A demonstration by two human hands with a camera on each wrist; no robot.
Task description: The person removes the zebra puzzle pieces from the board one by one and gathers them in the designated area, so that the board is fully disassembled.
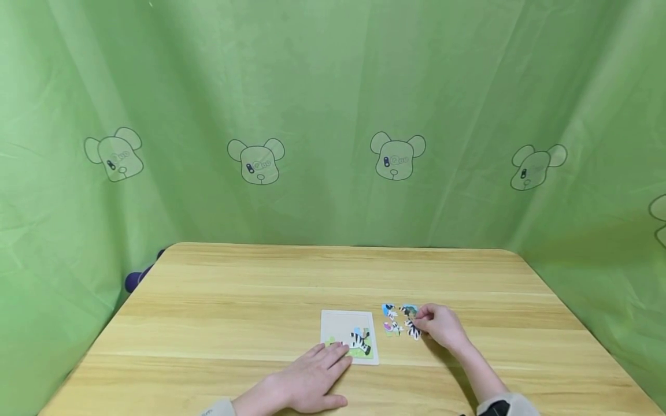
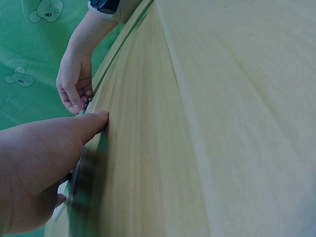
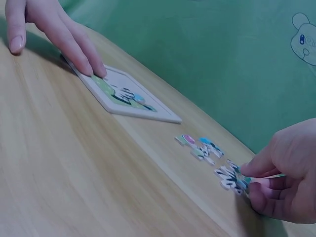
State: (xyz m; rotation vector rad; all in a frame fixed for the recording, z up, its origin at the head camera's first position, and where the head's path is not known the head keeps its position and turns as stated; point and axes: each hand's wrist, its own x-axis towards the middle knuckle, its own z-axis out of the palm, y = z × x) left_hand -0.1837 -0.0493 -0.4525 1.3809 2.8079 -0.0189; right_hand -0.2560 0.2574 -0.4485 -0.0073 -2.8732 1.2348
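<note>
A white puzzle tray (image 1: 346, 316) lies on the table, with a few zebra-and-grass pieces (image 1: 360, 342) set in its lower part. My left hand (image 1: 314, 377) rests with straight fingers over the tray's lower left corner, covering part of the picture. Right of the tray, my right hand (image 1: 442, 327) pinches a greenish puzzle piece (image 3: 245, 180) between thumb and fingers, close over the loose pieces. Among these are a striped piece (image 3: 227, 177), a blue-and-striped piece (image 1: 388, 311) and a piece with a pink patch (image 3: 187, 139). The fingers partly hide the pinched piece.
The wooden table (image 1: 250, 289) has rounded far corners. A green curtain (image 1: 322, 86) with bear-head outlines hangs behind it and at both sides. Something purple (image 1: 133, 281) shows beyond the table's left edge.
</note>
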